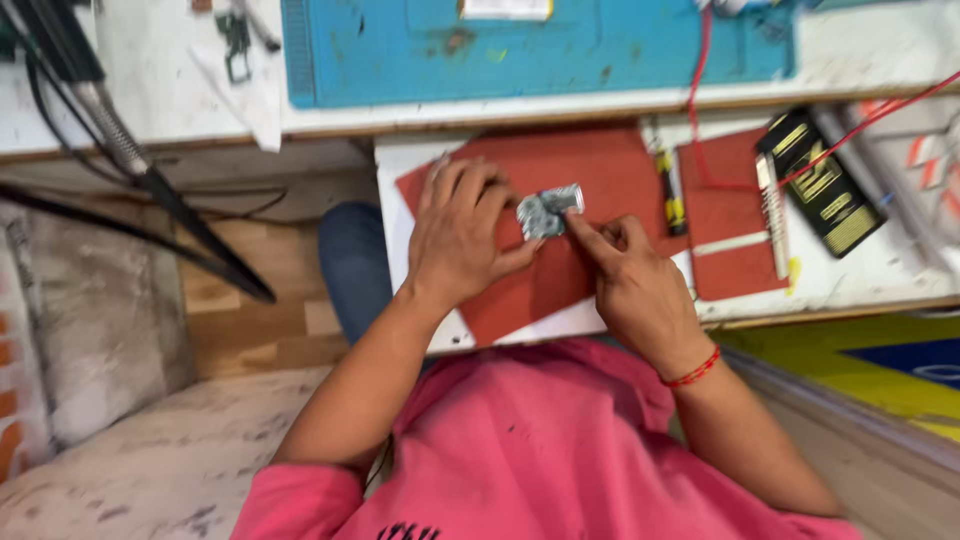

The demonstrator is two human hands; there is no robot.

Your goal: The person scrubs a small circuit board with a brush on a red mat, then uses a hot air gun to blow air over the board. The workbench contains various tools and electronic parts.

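Both hands pinching a small metal part over a red mat on a white pull-out shelf.

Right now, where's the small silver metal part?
In the head view, the small silver metal part sits centre frame over the red mat, pinched between the left hand and right hand.

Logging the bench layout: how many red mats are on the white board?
2. The large red mat lies under both hands; the smaller red mat sits to its right, beside the black device. Others may lie out of frame.
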